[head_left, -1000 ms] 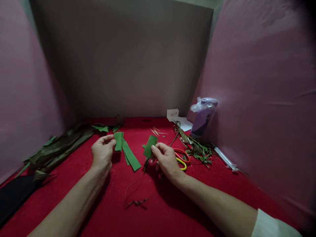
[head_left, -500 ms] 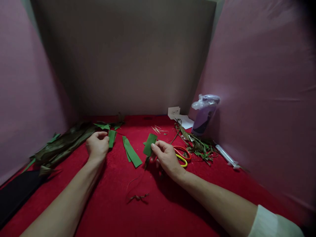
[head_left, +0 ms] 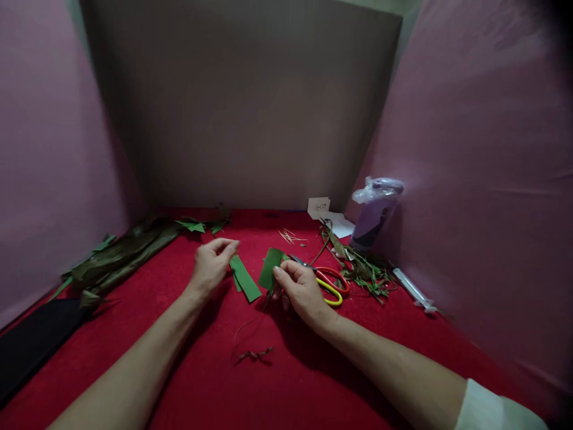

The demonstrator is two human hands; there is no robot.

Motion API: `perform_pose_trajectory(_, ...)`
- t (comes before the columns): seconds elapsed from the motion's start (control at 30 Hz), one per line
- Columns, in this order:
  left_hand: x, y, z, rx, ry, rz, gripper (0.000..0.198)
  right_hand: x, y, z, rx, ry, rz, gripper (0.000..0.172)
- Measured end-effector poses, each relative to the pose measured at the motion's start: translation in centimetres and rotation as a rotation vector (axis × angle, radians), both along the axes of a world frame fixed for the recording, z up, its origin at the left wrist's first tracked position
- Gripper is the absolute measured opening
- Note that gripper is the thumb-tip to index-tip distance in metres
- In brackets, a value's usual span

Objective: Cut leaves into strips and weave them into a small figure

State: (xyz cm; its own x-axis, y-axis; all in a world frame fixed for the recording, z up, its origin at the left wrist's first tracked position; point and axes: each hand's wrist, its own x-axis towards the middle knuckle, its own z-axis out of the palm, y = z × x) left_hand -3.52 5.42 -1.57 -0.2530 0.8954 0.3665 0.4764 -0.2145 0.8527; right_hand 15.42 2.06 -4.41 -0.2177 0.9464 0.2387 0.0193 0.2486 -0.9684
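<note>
Your left hand (head_left: 213, 263): fingertips together at the upper end of two green leaf strips (head_left: 246, 280) on the red cloth (head_left: 201, 382); can't tell if touching. Your right hand (head_left: 304, 292) pinches a green leaf piece (head_left: 270, 267) between thumb and fingers, scissors (head_left: 333, 303) with red and yellow handles just beside it. Curled dry strip (head_left: 255, 355) nearer you. Toothpicks (head_left: 290, 237) beyond. To your right: leaf scraps (head_left: 367, 272), syringe (head_left: 412, 288), purple bottle (head_left: 371, 221). To your left: big dark leaves (head_left: 123, 257), black item (head_left: 40, 340).
</note>
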Motion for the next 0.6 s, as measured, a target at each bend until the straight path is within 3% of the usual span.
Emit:
perform_pose_trajectory(0.1,2.2,-1.5,0.2,-0.048,-0.086,-0.241,0.040,-0.1,-0.2,0.1,0.019,-0.023,-0.006,0.027)
perform_pose_trajectory(0.17,3.1,-2.4,0.3,-0.160,-0.301,-0.478,0.036,-0.1,-0.2,0.1,0.030,-0.029,-0.008,0.027)
perform_pose_trajectory(0.23,3.6,-3.1,0.3,-0.255,-0.402,-0.598,0.028,0.0,-0.3,0.1,0.045,-0.036,-0.011,0.026)
perform_pose_trajectory(0.4,4.0,-3.4,0.3,-0.301,-0.559,-0.528,0.017,0.0,-0.2,0.1,0.037,-0.068,0.009,0.025)
perform_pose_trajectory(0.6,4.0,-3.0,0.1,-0.304,-0.604,-0.487,0.017,-0.1,-0.4,0.5,0.021,-0.033,-0.009,0.023)
